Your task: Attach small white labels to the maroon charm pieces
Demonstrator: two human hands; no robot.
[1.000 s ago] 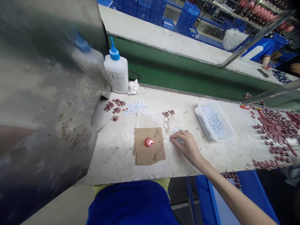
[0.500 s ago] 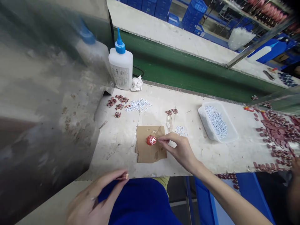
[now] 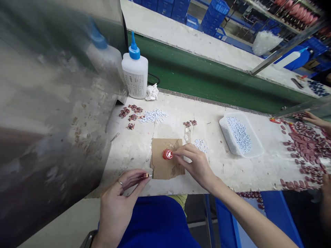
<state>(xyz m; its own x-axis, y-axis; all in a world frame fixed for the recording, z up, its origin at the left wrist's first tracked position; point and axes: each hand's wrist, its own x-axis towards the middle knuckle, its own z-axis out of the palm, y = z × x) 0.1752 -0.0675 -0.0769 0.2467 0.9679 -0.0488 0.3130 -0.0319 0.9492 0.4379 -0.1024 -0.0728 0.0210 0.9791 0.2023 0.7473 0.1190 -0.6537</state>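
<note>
My left hand (image 3: 124, 196) is closed in a pinch on a small dark-brown piece (image 3: 146, 175) with a cream-yellow part, just off the near left corner of a cardboard square (image 3: 165, 171). On that cardboard sits a small round red cap (image 3: 167, 155) with a shiny, wet-looking inside. My right hand (image 3: 195, 163) is pinched at the cap's right rim; whatever its fingertips hold is too small to make out. Beyond it lies a small patch of white-and-blue chips (image 3: 201, 145). Two brown pieces (image 3: 190, 123) lie behind the cardboard.
A white bottle with a blue nozzle (image 3: 135, 74) stands at the back left by crumpled tissue (image 3: 152, 92). Brown pieces (image 3: 132, 112) and chips (image 3: 154, 115) lie before it. A clear tub (image 3: 253, 148) holds chips. At right are many brown parts (image 3: 305, 146) and another person's hand (image 3: 314, 119).
My left hand has moved up and right with the brown piece, from the table edge to beside the cardboard. My right fingertips have shifted slightly onto the cap. Another person's hand has appeared at right.
</note>
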